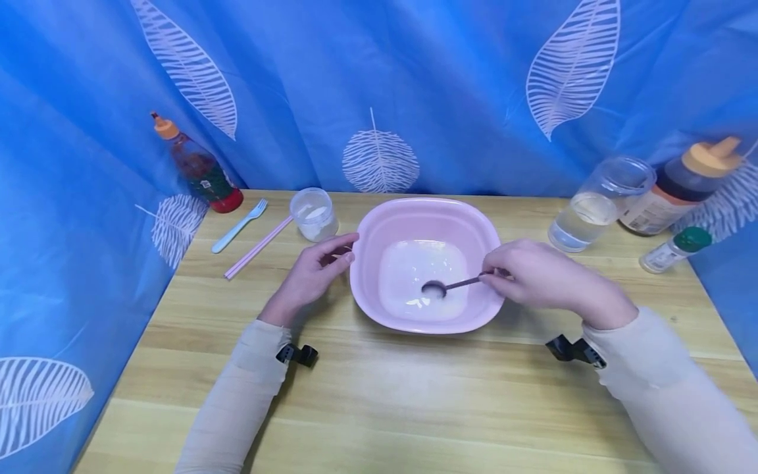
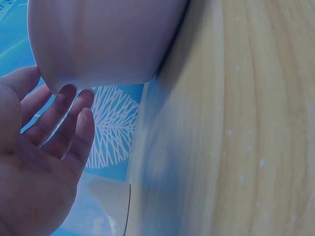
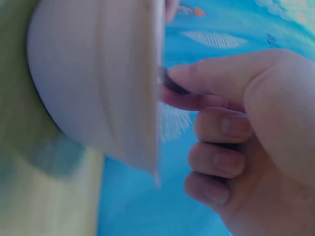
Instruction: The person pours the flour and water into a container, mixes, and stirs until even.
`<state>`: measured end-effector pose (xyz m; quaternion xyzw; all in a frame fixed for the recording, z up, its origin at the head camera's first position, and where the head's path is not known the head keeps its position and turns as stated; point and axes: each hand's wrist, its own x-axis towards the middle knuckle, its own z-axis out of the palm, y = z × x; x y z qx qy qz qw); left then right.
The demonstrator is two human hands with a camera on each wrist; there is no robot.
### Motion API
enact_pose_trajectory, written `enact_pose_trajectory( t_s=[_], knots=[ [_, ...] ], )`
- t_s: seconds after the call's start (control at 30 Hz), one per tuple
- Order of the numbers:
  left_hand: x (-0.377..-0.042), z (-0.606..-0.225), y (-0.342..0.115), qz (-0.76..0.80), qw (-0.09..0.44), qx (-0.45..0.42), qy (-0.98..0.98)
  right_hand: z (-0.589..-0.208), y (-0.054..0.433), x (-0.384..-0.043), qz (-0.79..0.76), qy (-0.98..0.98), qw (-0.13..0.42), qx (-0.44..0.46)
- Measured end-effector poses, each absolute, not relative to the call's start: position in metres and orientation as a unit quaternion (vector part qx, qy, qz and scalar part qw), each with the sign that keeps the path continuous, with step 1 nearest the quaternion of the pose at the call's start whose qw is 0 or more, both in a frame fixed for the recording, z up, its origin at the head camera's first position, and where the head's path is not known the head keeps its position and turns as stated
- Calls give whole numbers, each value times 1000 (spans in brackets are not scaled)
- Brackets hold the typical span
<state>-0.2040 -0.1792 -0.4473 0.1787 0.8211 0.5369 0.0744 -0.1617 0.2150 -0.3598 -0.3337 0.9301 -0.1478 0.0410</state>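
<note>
A pink plastic basin (image 1: 485, 227) stands on the table with a shallow, whitish wet layer over its bottom. My right hand (image 1: 524, 273) pinches the handle of a small dark spoon (image 1: 458, 284) between thumb and forefinger, over the basin's right rim. The spoon's bowl is down in the basin, slightly blurred. In the right wrist view the other fingers (image 3: 216, 160) curl loosely and the basin wall (image 3: 93, 83) hides the spoon's far end. My left hand (image 1: 314, 273) touches the basin's left rim; the left wrist view shows its fingers (image 2: 81, 132) relaxed and spread by the outer wall.
Behind the left hand are a clear cup (image 1: 314, 214) of white powder, pink chopsticks (image 1: 258, 248), a blue fork (image 1: 239, 226) and a red sauce bottle (image 1: 204, 168). At right stand a pitcher (image 1: 592, 210) of clear liquid, a dark sauce bottle (image 1: 675, 191) and a green-capped shaker (image 1: 675, 250).
</note>
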Motion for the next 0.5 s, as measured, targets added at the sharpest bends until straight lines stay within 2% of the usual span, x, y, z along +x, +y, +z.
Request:
enact_pose_trajectory(
  t_s=[0.27, 0.5],
  knots=[
    [-204, -448, -178, 530, 73, 183, 825, -377, 185, -174, -152, 938, 17, -311],
    [-204, -447, -179, 531, 69, 182, 825, -365, 206, -175, -98, 955, 6, -279]
  ],
)
